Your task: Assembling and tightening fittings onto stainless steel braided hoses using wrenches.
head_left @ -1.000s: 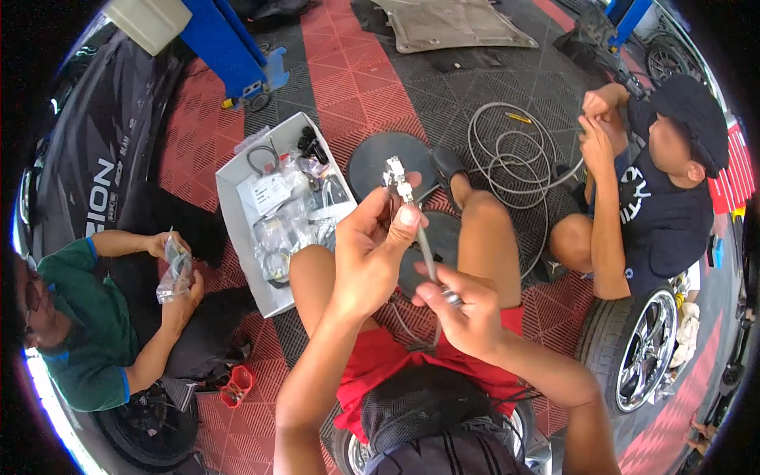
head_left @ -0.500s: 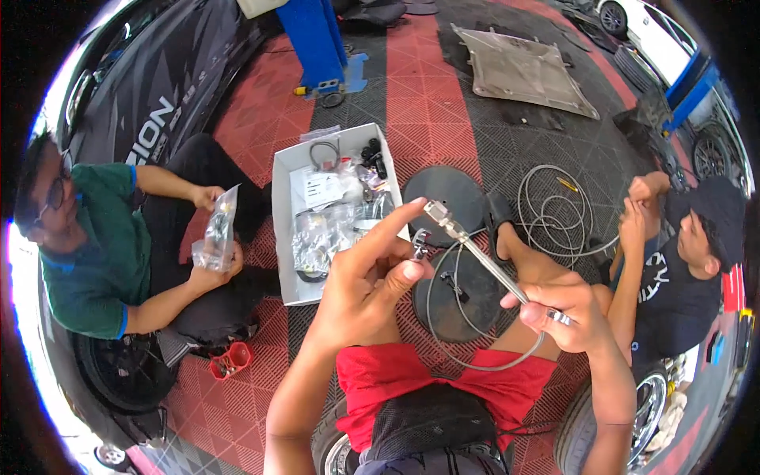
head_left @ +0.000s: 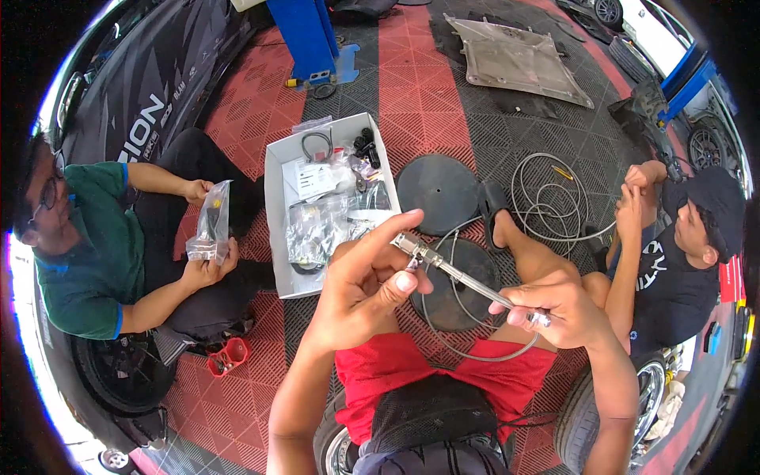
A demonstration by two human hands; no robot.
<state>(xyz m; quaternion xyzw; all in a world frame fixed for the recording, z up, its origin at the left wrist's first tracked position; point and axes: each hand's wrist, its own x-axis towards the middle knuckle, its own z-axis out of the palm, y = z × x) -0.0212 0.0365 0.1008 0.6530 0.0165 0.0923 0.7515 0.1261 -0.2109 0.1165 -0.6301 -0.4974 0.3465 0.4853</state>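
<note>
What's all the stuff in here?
Braided hose: one, grey, centre
Metal fitting: one, silver, hose end
Discs: two, black, centre
Open box: one, white, centre left
Plastic bags: several, clear, mostly in box
Coiled hose: one, grey, right
Tub: one, red, lower left
Posts: two, blue, top
Panel: one, tan, upper right
Wheels: several, black and silver, around edges
Floor: one, red and grey, underneath
People: two, green and black shirts, sides
Left hand: one, bare, at fitting
Right hand: one, bare, on hose

Left grip (head_left: 361,290) half-curled, right grip (head_left: 556,307) pinched
</note>
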